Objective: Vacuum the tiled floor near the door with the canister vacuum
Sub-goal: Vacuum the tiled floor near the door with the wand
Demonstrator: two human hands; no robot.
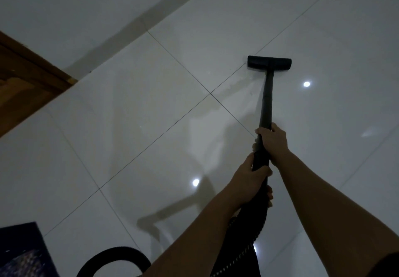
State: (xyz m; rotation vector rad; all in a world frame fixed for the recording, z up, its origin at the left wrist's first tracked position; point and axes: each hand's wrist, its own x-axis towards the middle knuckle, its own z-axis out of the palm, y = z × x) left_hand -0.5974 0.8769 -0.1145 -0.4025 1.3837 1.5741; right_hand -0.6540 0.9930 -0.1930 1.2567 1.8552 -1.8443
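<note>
A black vacuum wand (pixel 267 101) runs from my hands up to a flat black floor nozzle (pixel 269 63) that rests on the glossy white tiled floor (pixel 151 125), beside a grout line. My right hand (pixel 273 141) grips the wand higher up. My left hand (pixel 251 179) is closed around it lower down, where the ribbed black hose (pixel 248 240) begins. The hose drops past my arms and loops along the bottom edge (pixel 116 255). The canister itself is out of view.
A brown wooden door and frame (pixel 28 82) stand at the left, meeting a pale wall (pixel 86 17) along the top left. A dark blue patterned object (pixel 21 253) lies at the bottom left corner. Ceiling light reflections dot the tiles.
</note>
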